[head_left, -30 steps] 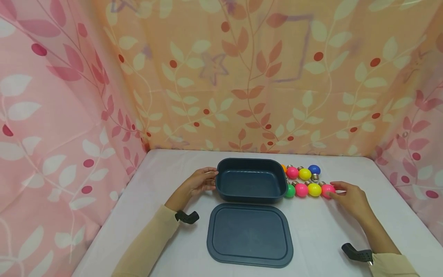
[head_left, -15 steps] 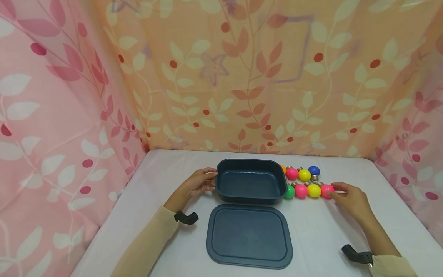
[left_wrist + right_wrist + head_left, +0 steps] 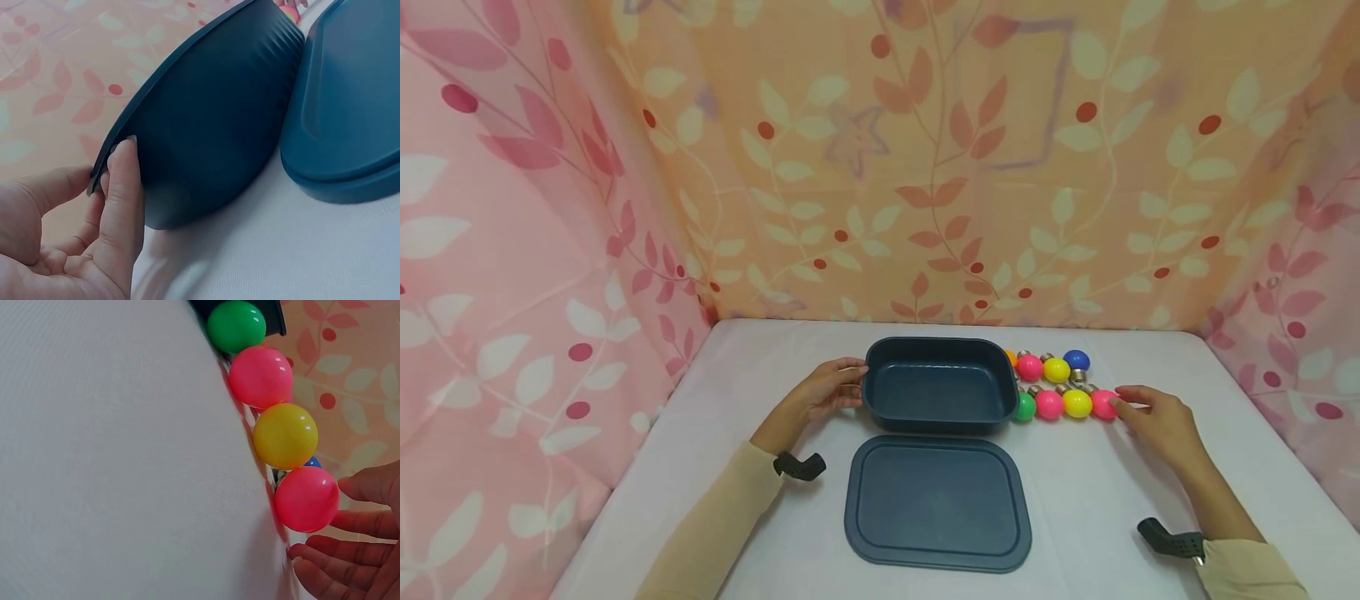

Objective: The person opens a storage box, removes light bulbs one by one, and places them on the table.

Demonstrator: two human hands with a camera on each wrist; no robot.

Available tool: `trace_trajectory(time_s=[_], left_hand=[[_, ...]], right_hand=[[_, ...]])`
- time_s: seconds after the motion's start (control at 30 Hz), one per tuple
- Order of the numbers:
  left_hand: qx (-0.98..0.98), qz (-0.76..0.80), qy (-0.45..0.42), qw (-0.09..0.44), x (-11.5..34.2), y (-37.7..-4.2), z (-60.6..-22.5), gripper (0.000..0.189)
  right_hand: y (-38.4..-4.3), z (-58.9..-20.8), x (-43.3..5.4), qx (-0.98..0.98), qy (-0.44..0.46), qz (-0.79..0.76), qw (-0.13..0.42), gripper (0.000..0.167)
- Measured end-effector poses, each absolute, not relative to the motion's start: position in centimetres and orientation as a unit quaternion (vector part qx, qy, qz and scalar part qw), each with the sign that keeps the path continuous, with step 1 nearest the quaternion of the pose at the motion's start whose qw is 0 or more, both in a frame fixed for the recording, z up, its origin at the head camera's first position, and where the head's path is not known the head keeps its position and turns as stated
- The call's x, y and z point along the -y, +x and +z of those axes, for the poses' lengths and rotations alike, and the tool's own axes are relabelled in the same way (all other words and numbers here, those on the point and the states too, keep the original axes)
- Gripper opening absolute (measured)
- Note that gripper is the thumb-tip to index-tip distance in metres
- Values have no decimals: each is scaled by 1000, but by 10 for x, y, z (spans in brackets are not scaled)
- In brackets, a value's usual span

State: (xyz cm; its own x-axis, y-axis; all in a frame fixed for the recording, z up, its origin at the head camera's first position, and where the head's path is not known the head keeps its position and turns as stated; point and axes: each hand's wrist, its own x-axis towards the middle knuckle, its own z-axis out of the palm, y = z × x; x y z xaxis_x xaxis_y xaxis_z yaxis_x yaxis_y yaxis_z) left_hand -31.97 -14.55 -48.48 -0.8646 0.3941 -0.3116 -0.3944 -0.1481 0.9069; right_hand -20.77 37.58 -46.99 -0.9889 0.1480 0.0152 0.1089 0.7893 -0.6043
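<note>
A dark blue rectangular container stands uncovered with nothing inside. At its left end, my left hand pinches the rim between thumb and fingers, seen closely in the left wrist view. The matching flat lid lies just in front of the container. To the right are two rows of coloured light bulbs, and a pink bulb ends the front row. My right hand touches that bulb's right side with its thumb and fingertips, the other fingers loosely extended near the cloth.
Along the front row sit yellow, pink and green bulbs. Behind them are blue, yellow and pink ones, plus a partly hidden orange bulb. Patterned curtains surround the white table.
The head view has shifted slightly, so everything appears a little higher and further left. Both hands keep their places at the container and the pink bulb.
</note>
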Motion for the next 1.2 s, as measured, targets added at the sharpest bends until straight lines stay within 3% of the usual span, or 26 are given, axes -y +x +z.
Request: trace_trajectory(time_s=[0.13,0.3,0.4,0.7,0.97,1.2], left_hand=[[-602,753,7,265,151,-320,-484,15],[-610,748,21,261,165,-322,-478,28],[-621,747,22,238,177,-326,-473,34],[-658,732,19,178,201,-339,-463,24],[-740,660,25,123,210,-334,-454,41],[-819,564,90,51,220,-328,-440,34]], right_hand=[[-207,-469,-375,943,-65,325,32,58],[-206,-466,-376,943,-66,326,29,58],[-205,-464,-378,944,-63,321,43,58],[-203,-455,-383,945,-52,310,90,57],[-218,-432,-376,951,-30,296,83,67],[-228,-408,-369,965,20,253,67,75]])
